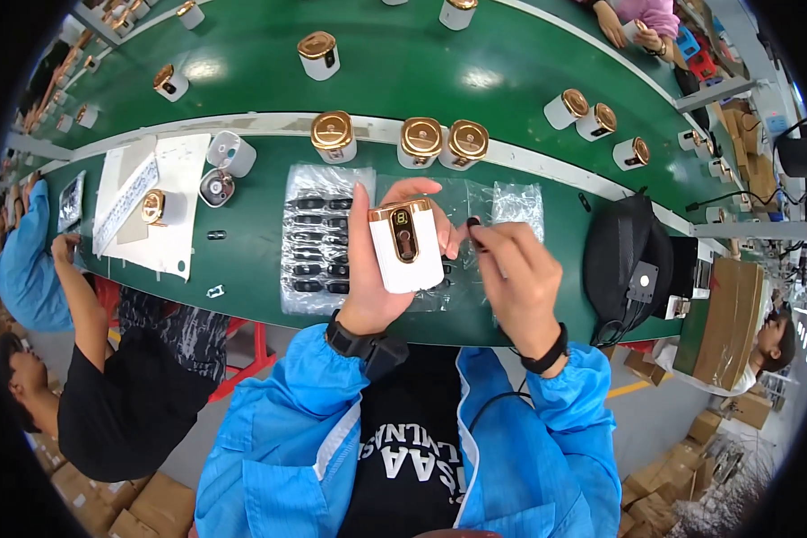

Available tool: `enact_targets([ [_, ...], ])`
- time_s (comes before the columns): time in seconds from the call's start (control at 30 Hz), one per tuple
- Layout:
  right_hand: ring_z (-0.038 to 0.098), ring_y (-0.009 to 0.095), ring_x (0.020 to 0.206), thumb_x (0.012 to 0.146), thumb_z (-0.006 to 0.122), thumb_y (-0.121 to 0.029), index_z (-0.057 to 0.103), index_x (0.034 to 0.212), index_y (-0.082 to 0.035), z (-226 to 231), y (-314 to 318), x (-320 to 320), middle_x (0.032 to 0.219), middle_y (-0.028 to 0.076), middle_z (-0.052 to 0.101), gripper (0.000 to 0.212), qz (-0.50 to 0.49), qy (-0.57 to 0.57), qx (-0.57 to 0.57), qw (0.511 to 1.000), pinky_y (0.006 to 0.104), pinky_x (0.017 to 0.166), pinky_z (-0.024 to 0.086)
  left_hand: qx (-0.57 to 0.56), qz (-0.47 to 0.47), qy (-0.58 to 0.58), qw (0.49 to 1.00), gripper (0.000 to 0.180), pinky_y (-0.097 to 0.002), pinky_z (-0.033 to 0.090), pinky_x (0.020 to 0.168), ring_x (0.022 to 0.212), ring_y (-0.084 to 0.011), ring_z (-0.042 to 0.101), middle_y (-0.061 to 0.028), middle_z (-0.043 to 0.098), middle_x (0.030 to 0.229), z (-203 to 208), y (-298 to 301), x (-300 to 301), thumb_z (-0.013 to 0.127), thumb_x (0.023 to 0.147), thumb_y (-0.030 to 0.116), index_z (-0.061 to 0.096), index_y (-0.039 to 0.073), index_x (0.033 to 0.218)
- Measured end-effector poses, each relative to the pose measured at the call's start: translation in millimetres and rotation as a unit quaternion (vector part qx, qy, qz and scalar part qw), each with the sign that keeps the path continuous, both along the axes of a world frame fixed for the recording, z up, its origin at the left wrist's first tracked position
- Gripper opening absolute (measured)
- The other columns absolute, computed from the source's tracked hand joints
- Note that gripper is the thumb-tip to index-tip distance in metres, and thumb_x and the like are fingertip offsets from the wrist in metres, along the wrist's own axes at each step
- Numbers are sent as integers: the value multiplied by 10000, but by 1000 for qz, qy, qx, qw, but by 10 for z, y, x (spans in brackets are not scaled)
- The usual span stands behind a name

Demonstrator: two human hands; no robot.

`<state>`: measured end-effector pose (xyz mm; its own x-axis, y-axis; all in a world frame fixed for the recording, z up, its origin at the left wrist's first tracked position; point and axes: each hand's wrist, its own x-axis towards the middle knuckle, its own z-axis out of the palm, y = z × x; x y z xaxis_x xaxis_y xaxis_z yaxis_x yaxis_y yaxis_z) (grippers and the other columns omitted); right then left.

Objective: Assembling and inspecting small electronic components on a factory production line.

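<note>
My left hand (368, 291) is wrapped round a small white device (414, 276) with a gold rim. Its dark oval front panel shows a lit digit and faces up at me. Just right of it, my right hand (522, 278) pinches a small dark oval piece (473, 222) between thumb and fingertips, apart from the panel. Beneath my hands lies clear plastic packaging (359, 179) with rows of black oval pieces (309, 242), partly hidden by the left hand.
Three gold-topped devices (421, 142) stand along the white rail; others sit on the green belt (403, 63) beyond. A black bag (628, 260) lies at right. Co-workers sit at left, near a white sheet (184, 179) and an opened white casing (232, 152).
</note>
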<state>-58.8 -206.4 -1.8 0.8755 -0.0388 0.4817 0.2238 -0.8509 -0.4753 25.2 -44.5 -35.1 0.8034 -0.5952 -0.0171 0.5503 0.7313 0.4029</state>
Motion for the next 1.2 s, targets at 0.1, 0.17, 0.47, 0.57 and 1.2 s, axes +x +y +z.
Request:
enact_targets([
  [0.1, 741, 205, 863, 862, 786, 93, 742, 1085, 20, -17, 54, -10, 1045, 139, 732, 239, 5, 12, 60, 998, 306, 663, 607, -37, -4, -5, 999, 779, -425, 497, 866, 790, -277, 616, -125, 631, 826, 51, 2, 1, 141, 1131, 645, 583, 33, 1318],
  [0.17, 738, 194, 870, 872, 782, 95, 747, 1112, 22, -47, 51, -20, 1043, 133, 733, 253, 10, 18, 92, 995, 301, 674, 612, -41, -14, -13, 999, 796, -408, 485, 823, 782, -277, 601, -132, 626, 823, 42, 6, 24, 133, 1124, 658, 582, 31, 1324],
  [0.47, 707, 164, 856, 890, 770, 95, 771, 1158, 32, 170, -116, -9, 1026, 110, 714, 276, -21, 133, 394, 909, 275, 726, 614, 56, -29, -3, 998, 824, -389, 537, 800, 741, -256, 628, -116, 613, 824, -11, 26, -14, 150, 1102, 708, 571, 37, 1333],
  [0.57, 713, 167, 861, 884, 781, 88, 778, 1129, 39, 489, -143, -30, 989, 115, 720, 250, -1, 106, 354, 929, 273, 740, 605, 55, -86, -3, 995, 833, -367, 582, 646, 730, -235, 685, -116, 638, 848, -27, 58, -40, 142, 1097, 720, 557, 40, 1340],
  [1.2, 725, 190, 843, 837, 804, 108, 781, 1025, 50, 549, 136, 48, 967, 149, 767, 199, 109, 127, 308, 937, 280, 731, 570, 121, -104, -23, 987, 694, -284, 589, 820, 951, -121, 705, -64, 712, 1054, 18, 51, -105, 227, 1151, 615, 585, 53, 1347],
])
